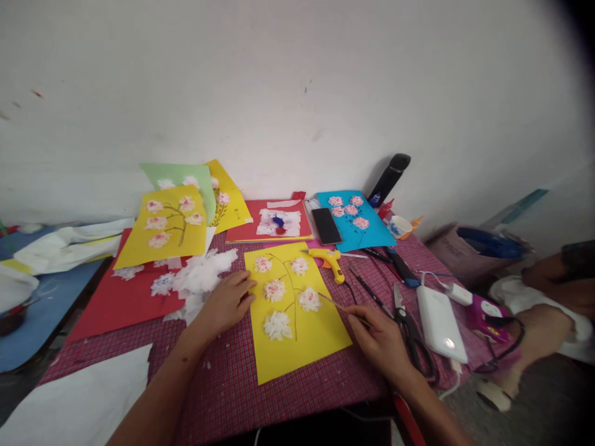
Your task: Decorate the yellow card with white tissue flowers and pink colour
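A yellow sheet (pixel 320 341) lies in front of me, with a drawn brown branch and several crumpled white tissue flowers on it. My right hand (pixel 381 341) pinches a thin paintbrush (pixel 333 302), whose tip touches the pink-dabbed flower (pixel 309 300) on the right. The lowest flower (pixel 277 326) looks all white, while the others carry pink marks. My left hand (pixel 227 303) rests with its fingers apart at the sheet's left edge, holding nothing. Beside it is a heap of white tissue (pixel 202 272).
A yellow glue gun (pixel 332 263), a phone (pixel 326 226) and a paint-stained tissue (pixel 279 223) lie beyond the sheet. Black scissors (pixel 411 341) and a white power bank (pixel 440 322) are at right. Finished-looking flower sheets (pixel 170 220) lean at left; a person's leg (pixel 534 341) shows far right.
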